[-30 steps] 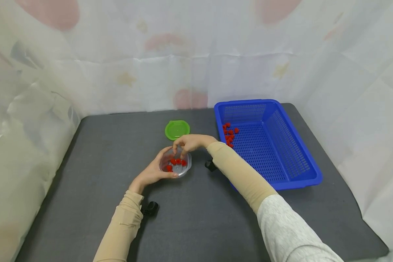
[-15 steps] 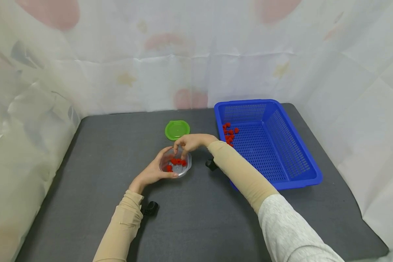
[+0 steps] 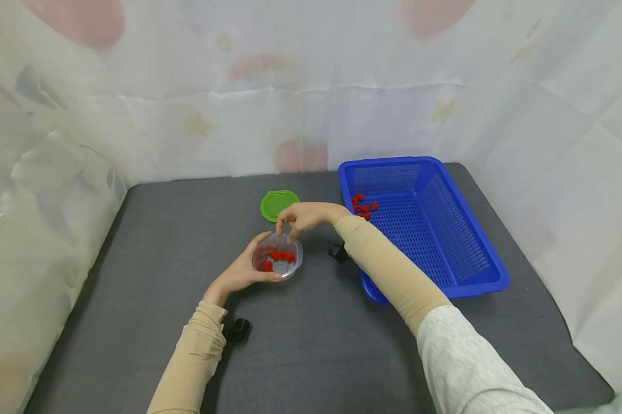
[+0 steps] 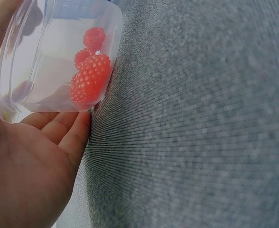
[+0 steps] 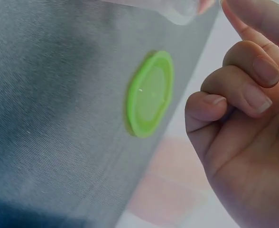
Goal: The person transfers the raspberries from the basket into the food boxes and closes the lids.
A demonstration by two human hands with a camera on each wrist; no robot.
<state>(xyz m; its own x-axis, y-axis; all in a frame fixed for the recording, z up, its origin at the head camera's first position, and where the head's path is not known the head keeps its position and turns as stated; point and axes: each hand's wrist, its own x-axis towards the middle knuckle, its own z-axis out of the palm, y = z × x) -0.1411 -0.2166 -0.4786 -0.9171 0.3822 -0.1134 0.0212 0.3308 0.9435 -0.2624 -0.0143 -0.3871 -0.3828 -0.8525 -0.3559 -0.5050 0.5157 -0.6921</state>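
At the centre of the frame, a clear plastic tub [image 3: 298,261] stands in the grasp of the left hand [image 3: 240,271], whose thumb and fingers curve around its left side. The right hand [image 3: 308,218] hangs just above the tub's upper rim, thumb and index finger pointing down and slightly parted, the other three fingers folded loosely toward the palm; nothing is seen in its hold. The raspberries in the tub [image 3: 282,255], four visible, lie just below these fingertips. The raspberries in the basket [image 3: 363,209] lie to the right of the right hand, the nearer of the two, along the left wall of the blue basket [image 3: 419,247], whose long axis slants from upper centre toward lower right. The berries are red, rounded and beaded; the tub is smooth, thin-walled and translucent with round-cornered sides. The basket is rigid plastic, its floor and walls perforated as a grid. Beyond the tub, a green plastic lid [image 3: 277,203], nearly round with a raised rim, lies on the grey table cover [image 3: 311,356], finely ribbed at close view.
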